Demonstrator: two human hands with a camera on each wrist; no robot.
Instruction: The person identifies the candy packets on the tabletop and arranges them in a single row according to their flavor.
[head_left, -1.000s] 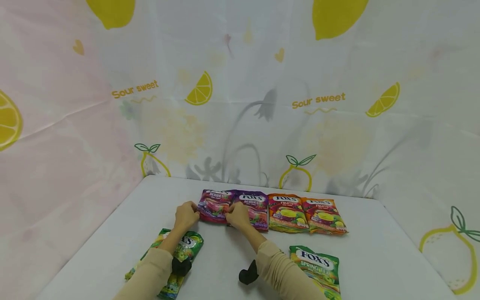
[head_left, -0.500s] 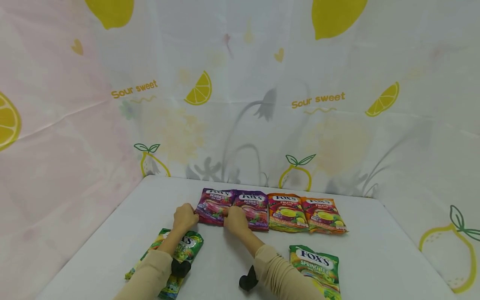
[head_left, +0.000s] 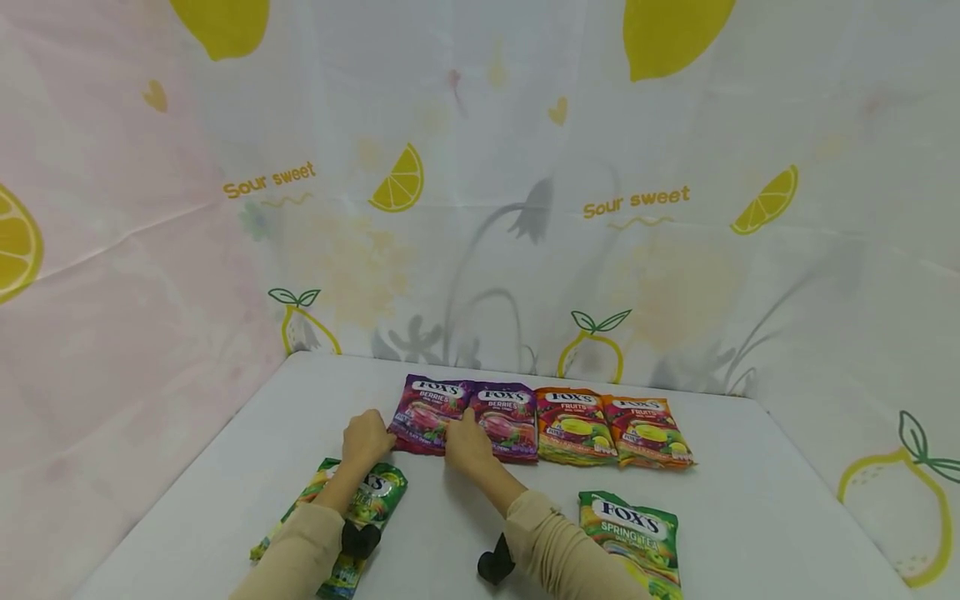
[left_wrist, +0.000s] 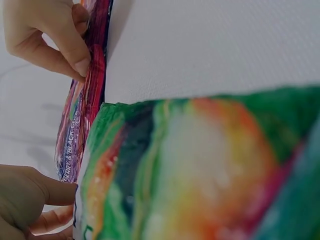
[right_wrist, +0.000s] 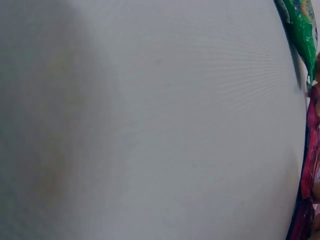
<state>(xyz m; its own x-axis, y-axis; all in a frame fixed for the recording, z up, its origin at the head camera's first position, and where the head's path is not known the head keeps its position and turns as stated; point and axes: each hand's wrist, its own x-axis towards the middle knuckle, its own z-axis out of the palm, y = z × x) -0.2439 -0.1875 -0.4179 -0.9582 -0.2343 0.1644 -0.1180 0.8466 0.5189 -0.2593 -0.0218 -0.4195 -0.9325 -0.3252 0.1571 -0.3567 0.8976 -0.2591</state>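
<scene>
The purple bag point(head_left: 426, 412) of candies lies between the person's two hands, flat on the white table point(head_left: 720, 492). The left hand point(head_left: 367, 440) is at its left near corner with the fingers bent; in the left wrist view the tips are hidden, so I cannot tell if they pinch it. The right hand point(head_left: 469, 443) pinches the near edge of the same bag at its right part, with thumb and finger together. Just beyond the right hand and to its right is the second purple bag point(head_left: 510, 429), beside the first one. Farther to the right of this hand, two orange bags point(head_left: 576, 425) continue the row. Nearer than the left hand, green packets point(head_left: 384, 492) lie partly covered by the left forearm. One green bag point(head_left: 633, 537) lies to the right of the right forearm, nearer than the hand.
</scene>
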